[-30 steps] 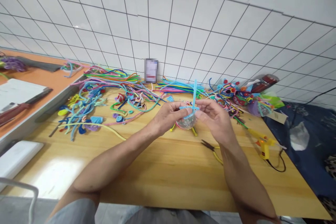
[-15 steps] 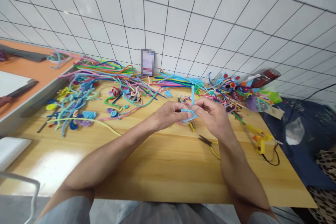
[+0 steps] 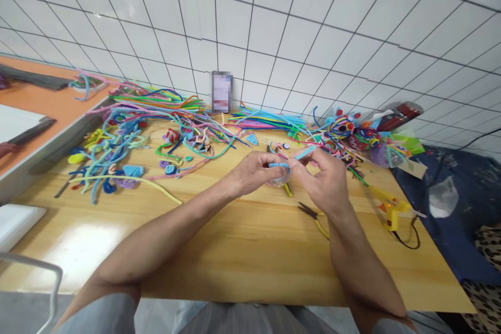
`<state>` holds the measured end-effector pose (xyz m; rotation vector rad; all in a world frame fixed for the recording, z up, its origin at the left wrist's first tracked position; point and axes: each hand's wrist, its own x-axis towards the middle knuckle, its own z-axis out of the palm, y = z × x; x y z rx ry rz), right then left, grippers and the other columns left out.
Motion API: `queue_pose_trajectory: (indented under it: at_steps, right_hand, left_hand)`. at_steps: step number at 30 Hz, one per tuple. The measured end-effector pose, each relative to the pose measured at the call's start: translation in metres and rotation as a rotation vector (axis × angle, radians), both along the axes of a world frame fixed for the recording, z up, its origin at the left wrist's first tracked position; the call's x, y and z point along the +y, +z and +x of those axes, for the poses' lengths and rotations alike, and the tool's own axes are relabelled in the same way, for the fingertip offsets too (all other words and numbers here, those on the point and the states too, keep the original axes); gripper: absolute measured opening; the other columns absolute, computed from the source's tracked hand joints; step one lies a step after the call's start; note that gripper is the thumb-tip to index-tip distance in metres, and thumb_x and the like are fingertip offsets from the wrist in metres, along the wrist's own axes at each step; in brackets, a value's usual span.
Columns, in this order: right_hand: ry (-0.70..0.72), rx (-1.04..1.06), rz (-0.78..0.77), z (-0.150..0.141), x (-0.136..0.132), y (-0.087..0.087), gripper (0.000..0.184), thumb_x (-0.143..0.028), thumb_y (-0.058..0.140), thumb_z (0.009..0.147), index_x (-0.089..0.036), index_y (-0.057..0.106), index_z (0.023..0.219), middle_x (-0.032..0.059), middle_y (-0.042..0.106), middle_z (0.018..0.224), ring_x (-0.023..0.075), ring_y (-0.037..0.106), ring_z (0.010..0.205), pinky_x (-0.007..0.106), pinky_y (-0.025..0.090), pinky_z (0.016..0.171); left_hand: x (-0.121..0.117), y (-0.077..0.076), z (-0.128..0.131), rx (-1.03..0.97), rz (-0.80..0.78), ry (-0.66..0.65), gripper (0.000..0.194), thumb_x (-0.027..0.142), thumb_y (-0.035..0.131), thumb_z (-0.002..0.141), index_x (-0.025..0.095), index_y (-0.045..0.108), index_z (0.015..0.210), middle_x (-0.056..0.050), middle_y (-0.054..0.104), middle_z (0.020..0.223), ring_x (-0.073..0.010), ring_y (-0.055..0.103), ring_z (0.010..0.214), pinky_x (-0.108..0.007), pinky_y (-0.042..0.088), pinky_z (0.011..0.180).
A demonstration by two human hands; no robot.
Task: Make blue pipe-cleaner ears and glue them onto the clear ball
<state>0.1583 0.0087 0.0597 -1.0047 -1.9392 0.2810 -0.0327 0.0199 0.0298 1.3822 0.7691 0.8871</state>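
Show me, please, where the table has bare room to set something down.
The table is barest between the left forearm and right forearm, nearer than the pliers. Another patch, nearer than the yellow stem, lies between the white box and left forearm; a third, right of the right forearm, below the glue gun. Crowded: along the wall, with pipe cleaners.

Light-blue fuzzy stem (image 3: pixel 305 153), tilted up rightward; ribbed blue band (image 3: pixel 278 165) atop clear rounded piece (image 3: pixel 279 182).
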Motion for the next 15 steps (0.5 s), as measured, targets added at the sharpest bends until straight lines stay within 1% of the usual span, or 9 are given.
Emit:
queue_pose_trajectory:
  at_steps: [2, 4, 6, 8, 11, 15]
  right_hand:
    - [-0.021, -0.039, 0.098, 0.0, -0.001, -0.003, 0.007, -0.018, 0.069, 0.093, -0.023, 0.071, 0.088, -0.0005, 0.075, 0.079, 0.0165, 0.068, 0.069, 0.032, 0.052, 0.068]
    - [-0.006, -0.045, 0.163, -0.001, 0.0, -0.005, 0.009, -0.016, 0.069, 0.094, -0.024, 0.072, 0.094, 0.0017, 0.079, 0.088, 0.0195, 0.074, 0.079, 0.035, 0.057, 0.076]
    - [0.028, -0.035, 0.207, -0.002, 0.001, -0.007, 0.012, -0.015, 0.069, 0.094, -0.025, 0.073, 0.096, 0.0034, 0.081, 0.095, 0.0221, 0.077, 0.09, 0.04, 0.059, 0.086]
    - [0.054, -0.032, 0.245, -0.004, 0.003, -0.008, 0.013, -0.014, 0.07, 0.094, -0.026, 0.074, 0.099, 0.0053, 0.082, 0.104, 0.0238, 0.078, 0.099, 0.043, 0.06, 0.093]
    - [0.059, -0.023, 0.29, -0.005, 0.004, -0.01, 0.017, -0.013, 0.073, 0.093, -0.027, 0.075, 0.102, 0.0076, 0.08, 0.116, 0.0249, 0.077, 0.108, 0.045, 0.06, 0.096]
    - [0.067, 0.028, 0.281, -0.002, 0.007, -0.013, 0.02, -0.011, 0.073, 0.094, -0.028, 0.075, 0.105, 0.007, 0.078, 0.118, 0.0241, 0.076, 0.109, 0.045, 0.06, 0.096]
  left_hand:
    - [0.0, -0.001, 0.001, -0.026, -0.017, 0.04, 0.032, 0.045, 0.076, 0.082, 0.014, 0.073, 0.078, 0.0, 0.062, 0.066, -0.0098, 0.051, 0.058, -0.023, 0.04, 0.055]
    - [0.0, -0.002, 0.001, -0.059, -0.039, 0.081, 0.032, 0.045, 0.077, 0.081, 0.013, 0.075, 0.082, -0.002, 0.068, 0.071, -0.0115, 0.057, 0.062, -0.024, 0.043, 0.059]
    - [0.0, -0.001, 0.001, -0.115, -0.06, 0.131, 0.033, 0.046, 0.08, 0.078, 0.013, 0.076, 0.082, -0.002, 0.069, 0.072, -0.0123, 0.059, 0.064, -0.025, 0.045, 0.062]
    - [0.0, 0.001, 0.001, -0.179, -0.08, 0.171, 0.035, 0.048, 0.083, 0.075, 0.014, 0.076, 0.081, -0.001, 0.068, 0.071, -0.0117, 0.058, 0.063, -0.025, 0.046, 0.063]
    - [0.0, 0.004, 0.0, -0.248, -0.109, 0.202, 0.039, 0.05, 0.088, 0.071, 0.014, 0.077, 0.082, -0.001, 0.068, 0.073, -0.0107, 0.056, 0.063, -0.025, 0.045, 0.062]
    - [0.0, 0.009, -0.003, -0.302, -0.144, 0.165, 0.046, 0.055, 0.092, 0.068, 0.014, 0.076, 0.081, -0.002, 0.067, 0.073, -0.0101, 0.055, 0.063, -0.024, 0.044, 0.062]
